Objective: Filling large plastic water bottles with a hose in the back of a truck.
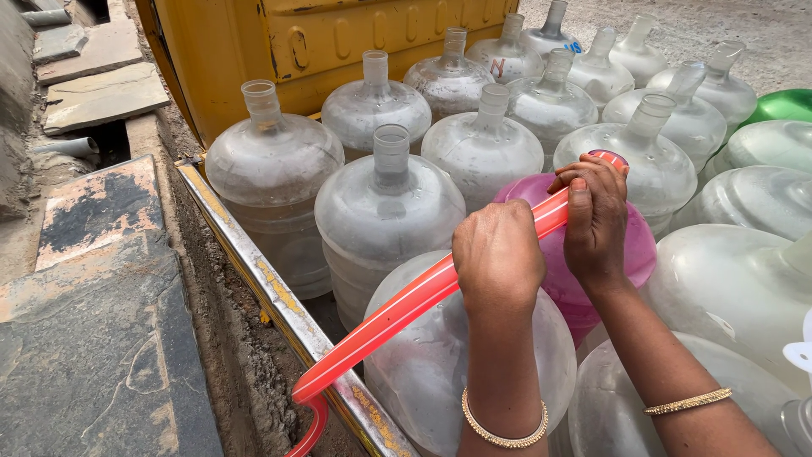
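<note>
1. An orange-red hose (397, 313) is gripped by both hands: left hand (497, 254) closed mid-length, right hand (596, 216) closed near its end.
2. The end is held over a pink jug (630, 254), at 2 o'clock from the left hand.
3. The hose is judged light, flexible, likely slippery when wet; best held near the end.

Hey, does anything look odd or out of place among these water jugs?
Two jugs break the pattern: a pink jug under the hands, and a green jug at the far right edge, among clear ones. The left hand and right hand grip a red hose over the pink one. No spill or damage shows.
</note>
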